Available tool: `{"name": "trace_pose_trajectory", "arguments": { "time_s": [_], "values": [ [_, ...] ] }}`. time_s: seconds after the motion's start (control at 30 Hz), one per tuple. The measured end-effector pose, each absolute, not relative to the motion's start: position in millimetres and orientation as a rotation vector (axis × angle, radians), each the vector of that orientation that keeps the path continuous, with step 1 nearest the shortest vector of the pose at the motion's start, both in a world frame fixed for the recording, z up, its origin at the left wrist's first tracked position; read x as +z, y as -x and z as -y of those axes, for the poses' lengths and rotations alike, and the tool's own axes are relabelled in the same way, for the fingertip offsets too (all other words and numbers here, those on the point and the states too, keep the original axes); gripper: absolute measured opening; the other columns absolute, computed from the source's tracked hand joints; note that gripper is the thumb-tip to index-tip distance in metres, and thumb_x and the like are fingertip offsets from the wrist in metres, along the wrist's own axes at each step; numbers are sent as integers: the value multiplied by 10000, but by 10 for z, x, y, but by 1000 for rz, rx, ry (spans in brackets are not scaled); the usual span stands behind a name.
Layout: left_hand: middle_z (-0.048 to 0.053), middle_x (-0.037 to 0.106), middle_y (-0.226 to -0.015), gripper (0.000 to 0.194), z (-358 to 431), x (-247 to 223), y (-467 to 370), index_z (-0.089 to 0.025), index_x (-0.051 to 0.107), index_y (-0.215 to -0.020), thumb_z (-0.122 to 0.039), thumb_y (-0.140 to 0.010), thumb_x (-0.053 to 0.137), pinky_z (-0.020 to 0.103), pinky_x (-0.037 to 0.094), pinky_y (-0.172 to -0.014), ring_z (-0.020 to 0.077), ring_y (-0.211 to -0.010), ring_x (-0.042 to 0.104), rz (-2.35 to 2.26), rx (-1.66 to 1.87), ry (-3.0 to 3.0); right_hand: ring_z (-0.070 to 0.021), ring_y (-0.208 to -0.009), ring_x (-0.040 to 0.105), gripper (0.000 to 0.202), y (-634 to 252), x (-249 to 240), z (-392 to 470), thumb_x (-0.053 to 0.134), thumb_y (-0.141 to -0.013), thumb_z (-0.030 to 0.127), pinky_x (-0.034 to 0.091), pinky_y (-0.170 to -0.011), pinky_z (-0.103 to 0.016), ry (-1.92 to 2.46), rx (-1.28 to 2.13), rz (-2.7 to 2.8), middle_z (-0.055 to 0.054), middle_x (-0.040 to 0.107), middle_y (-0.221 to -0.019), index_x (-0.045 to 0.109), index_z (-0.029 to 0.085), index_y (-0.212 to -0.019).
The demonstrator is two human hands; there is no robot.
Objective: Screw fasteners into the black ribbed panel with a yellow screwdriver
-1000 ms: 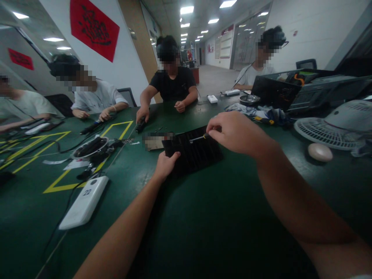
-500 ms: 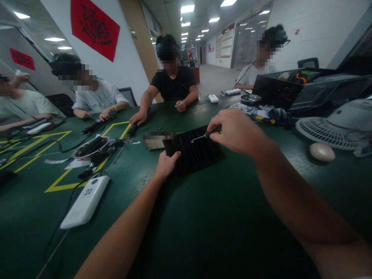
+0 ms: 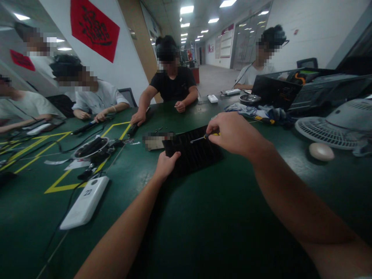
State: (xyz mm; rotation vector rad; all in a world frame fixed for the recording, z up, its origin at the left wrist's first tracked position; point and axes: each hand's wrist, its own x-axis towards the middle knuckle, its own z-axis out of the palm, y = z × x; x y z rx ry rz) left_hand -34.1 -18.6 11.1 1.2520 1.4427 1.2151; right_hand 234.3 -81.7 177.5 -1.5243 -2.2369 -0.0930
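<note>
My left hand (image 3: 167, 166) is closed on the near left edge of a black ribbed panel (image 3: 197, 153), thumb on top and fingers hidden beneath. The panel is dark, and its kind cannot be made out. In my right hand (image 3: 236, 131) is a screwdriver (image 3: 198, 139) with a yellow and black handle, pinched between thumb and fingers. Its metal shaft points left over the panel, with a small bright spot at the tip. Whether that tip touches the panel I cannot tell.
A pale box (image 3: 155, 142) lies behind the panel. To the left are a white power bank (image 3: 85, 203) marked 22, cables and a round metal dish (image 3: 91, 148). A white fan (image 3: 334, 128), an oval pale object (image 3: 321, 151) and a computer case (image 3: 322, 91) stand right. Co-workers sit around.
My right hand and the screwdriver have shifted very slightly down and left. My left hand and the panel stay put. Another person has come into view standing at the back left.
</note>
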Motion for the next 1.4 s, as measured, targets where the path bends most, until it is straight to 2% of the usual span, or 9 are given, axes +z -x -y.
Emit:
{"name": "trace_pose_trajectory", "arguments": {
  "time_s": [0.23,0.4,0.6,0.77,0.87,1.03,1.13,1.4],
  "values": [
    [94,825,-938,433,167,82,363,-165,778,-928,-487,-662,892,469,639,-889,329,-925,793,-1419,1218,-1281,-278,-1009,734,317,-2368,1764,807,710,-827,66,535,-902,-374,1512,-83,2251,-112,818,-1092,888,179,-1063],
    [91,828,-928,432,170,87,349,-164,779,-926,-471,-648,902,457,644,-877,323,-910,798,-1416,1229,-1253,-291,-1040,739,334,-2384,1759,801,691,-855,89,538,-928,-388,1539,-72,2229,-123,820,-1119,893,176,-1107],
    [94,829,-918,429,180,108,335,-162,772,-915,-465,-641,905,446,652,-858,321,-896,803,-1440,1228,-1258,-308,-996,722,265,-2393,1742,784,693,-901,184,528,-873,-410,1568,-132,2220,-156,783,-1128,899,178,-1068],
    [96,829,-887,394,185,142,338,-172,764,-910,-445,-661,900,433,668,-810,322,-863,811,-1487,1202,-1269,-264,-925,701,198,-2386,1791,797,680,-929,193,492,-805,-372,1569,-52,2217,-107,796,-1016,862,197,-1006],
    [88,837,-907,368,184,192,329,-181,770,-951,-394,-679,896,426,682,-807,312,-863,822,-1525,1192,-1242,-238,-930,696,179,-2359,1821,807,674,-935,166,488,-834,-353,1557,-15,2208,-90,797,-993,848,201,-956],
    [79,830,-862,296,175,266,314,-199,773,-929,-330,-690,890,476,697,-841,333,-861,830,-1556,1177,-1190,-248,-1004,683,192,-2343,1816,791,743,-858,119,497,-882,-355,1580,-27,2212,-104,772,-1104,846,206,-995],
    [80,836,-893,301,189,269,303,-199,777,-927,-343,-684,881,494,689,-881,327,-866,827,-1549,1188,-1196,-250,-1013,681,242,-2369,1806,783,730,-843,82,502,-889,-359,1573,-38,2242,-107,757,-1137,846,205,-1016],
    [81,813,-869,423,201,157,310,-174,753,-877,-486,-627,892,492,660,-889,325,-867,802,-1464,1227,-1273,-297,-1009,734,240,-2413,1786,794,715,-842,90,524,-898,-395,1526,-79,2244,-120,819,-1050,866,184,-1003]
  ]
}}
